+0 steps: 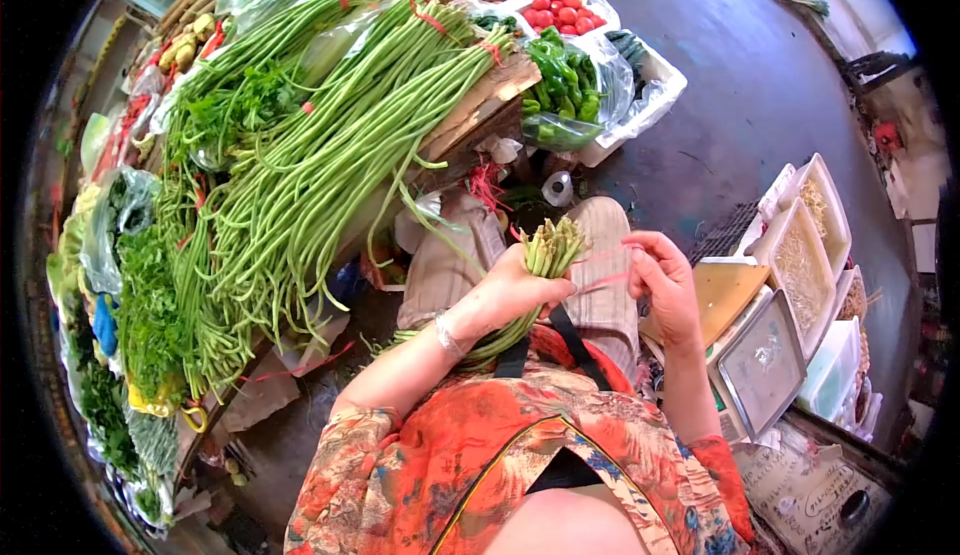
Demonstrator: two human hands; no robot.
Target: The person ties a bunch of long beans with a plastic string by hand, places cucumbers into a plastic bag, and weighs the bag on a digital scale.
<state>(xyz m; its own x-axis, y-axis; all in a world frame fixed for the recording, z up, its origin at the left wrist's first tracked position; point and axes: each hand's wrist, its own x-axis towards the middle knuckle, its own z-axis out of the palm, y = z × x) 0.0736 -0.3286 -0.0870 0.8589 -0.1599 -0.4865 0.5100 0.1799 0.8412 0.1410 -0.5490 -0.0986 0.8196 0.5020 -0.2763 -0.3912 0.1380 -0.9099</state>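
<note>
My left hand (515, 290) is wrapped round a bundle of long green beans (552, 248), its cut ends pointing up above the fist. The rest of that bundle trails down over my lap. To its right, my right hand (660, 277) pinches a thin pink-red tie (605, 265), which stretches across to the bundle near the left hand. Bunches of long beans (340, 135), some bound with red ties, lie on the stall at the left, apart from both hands.
Leafy greens (150, 305) cover the left side. Green peppers (560, 80) and tomatoes (565, 13) sit in containers at the top. At right are trays of sprouts (800, 255), a tan board (730, 290) and a scale with a metal plate (762, 363).
</note>
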